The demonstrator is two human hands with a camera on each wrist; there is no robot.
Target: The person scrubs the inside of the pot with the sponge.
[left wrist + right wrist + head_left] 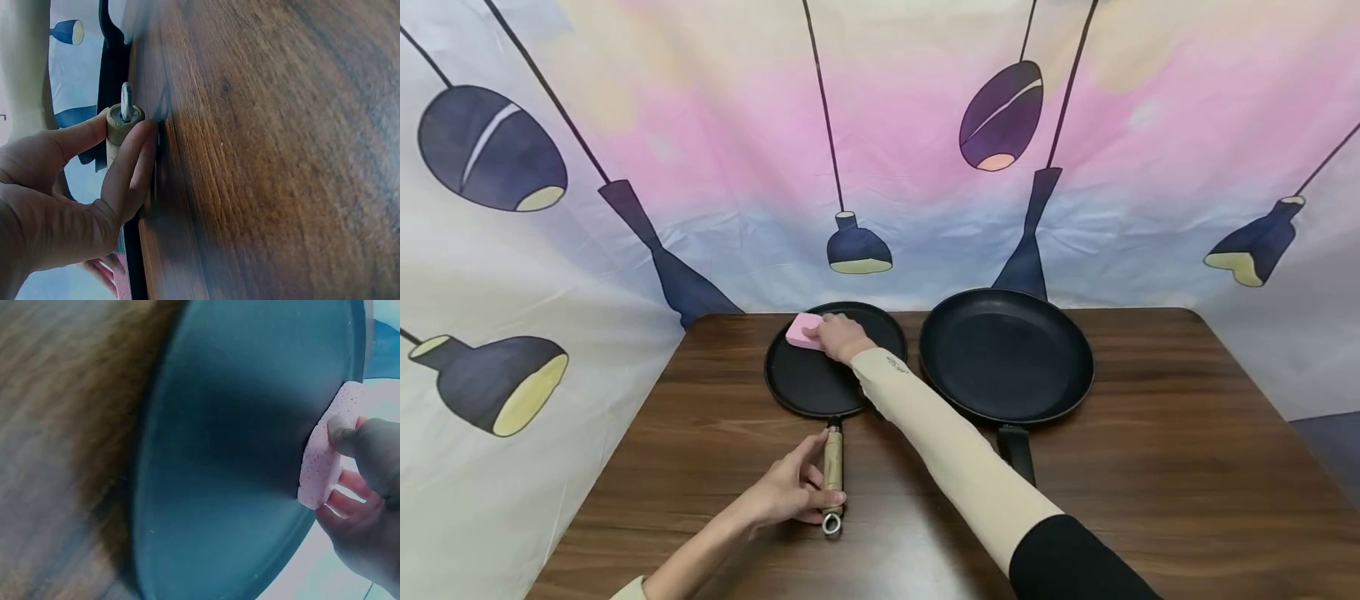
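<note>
A flat black pan (808,383) with a wooden handle (833,462) lies on the table, its handle toward me. My left hand (786,492) pinches that handle near its metal ring (831,524); in the left wrist view the thumb and fingers (128,162) are on either side of the handle end. My right hand (844,336) reaches over the pan and grips a pink sponge (802,331) at the pan's far left part. In the right wrist view the sponge (331,450) rests against the dark pan surface (244,444), with the thumb on one side of it.
A larger, deeper black frying pan (1007,358) stands just right of the first, its black handle (1017,454) partly behind my right forearm. Both are on a brown wooden table (1165,433). Behind the table's far edge hangs a cloth (910,133) printed with lamps.
</note>
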